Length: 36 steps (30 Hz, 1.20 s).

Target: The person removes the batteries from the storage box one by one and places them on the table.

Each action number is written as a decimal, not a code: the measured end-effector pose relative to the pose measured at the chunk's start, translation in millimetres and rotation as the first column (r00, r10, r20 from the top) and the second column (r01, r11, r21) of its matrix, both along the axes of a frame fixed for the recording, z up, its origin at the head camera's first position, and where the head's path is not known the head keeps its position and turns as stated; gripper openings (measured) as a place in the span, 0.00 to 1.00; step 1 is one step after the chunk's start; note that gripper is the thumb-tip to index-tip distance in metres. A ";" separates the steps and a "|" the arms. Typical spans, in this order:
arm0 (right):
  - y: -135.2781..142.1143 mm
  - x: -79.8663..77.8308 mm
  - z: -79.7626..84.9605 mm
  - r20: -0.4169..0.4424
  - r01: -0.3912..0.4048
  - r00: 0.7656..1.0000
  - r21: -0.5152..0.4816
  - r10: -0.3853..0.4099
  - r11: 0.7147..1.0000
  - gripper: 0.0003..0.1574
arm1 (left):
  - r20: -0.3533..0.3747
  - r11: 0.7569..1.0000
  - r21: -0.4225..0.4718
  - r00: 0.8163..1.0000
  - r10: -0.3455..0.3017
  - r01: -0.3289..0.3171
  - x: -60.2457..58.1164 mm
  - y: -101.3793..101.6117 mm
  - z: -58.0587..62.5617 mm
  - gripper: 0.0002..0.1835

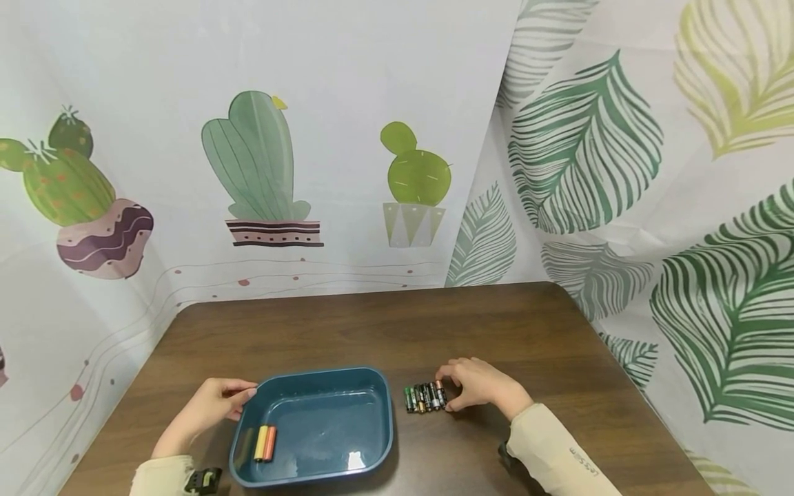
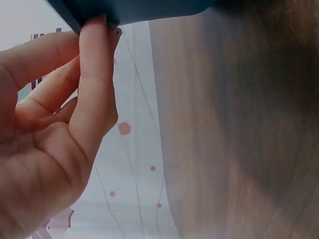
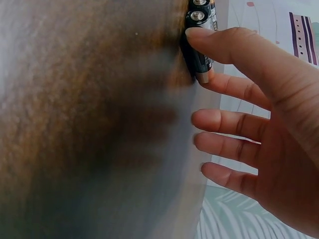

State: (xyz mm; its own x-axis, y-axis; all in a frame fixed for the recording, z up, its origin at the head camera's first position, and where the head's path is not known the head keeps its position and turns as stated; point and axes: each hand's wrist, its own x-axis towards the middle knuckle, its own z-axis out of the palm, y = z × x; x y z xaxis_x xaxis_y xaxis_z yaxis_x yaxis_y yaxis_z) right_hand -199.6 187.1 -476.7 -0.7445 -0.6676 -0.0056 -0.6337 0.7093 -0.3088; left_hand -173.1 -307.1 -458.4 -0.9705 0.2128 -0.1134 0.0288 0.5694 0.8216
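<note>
My left hand (image 1: pixel 207 411) pinches the left rim of a dark blue rectangular tray (image 1: pixel 325 428). In the left wrist view, thumb and fingers meet at the edge of the tray (image 2: pixel 149 9). Inside, at its left, two batteries lie side by side, one yellow (image 1: pixel 260 443) and one orange (image 1: pixel 269 444). Right of the tray stretches a row of several small dark batteries (image 1: pixel 420 398). With thumb and index finger, my right hand (image 1: pixel 482 386) pinches the end battery (image 3: pixel 202 65) at its two ends; the other fingers are spread apart from it.
Everything stands on a dark brown wooden table (image 1: pixel 372 327) with rounded far corners. Behind it hangs a white cloth (image 1: pixel 347 172) printed with cacti and leaves.
</note>
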 end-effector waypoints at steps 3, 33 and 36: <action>0.1 -0.4 0.6 -0.003 -0.003 1.000 0.002 0.003 1.000 0.28 | 0.012 1.000 0.023 1.000 -0.009 0.009 0.1 -1.9 0.1 0.17; 0.6 -1.3 0.8 0.002 0.006 1.000 -0.011 -0.006 1.000 0.24 | 0.004 0.999 0.048 1.000 -0.009 0.009 0.8 -1.2 -1.7 0.15; -1.0 -0.1 2.0 0.002 0.010 1.000 -0.014 -0.010 1.000 0.24 | 0.005 0.999 0.047 1.000 -0.012 0.012 0.7 -1.8 -2.0 0.15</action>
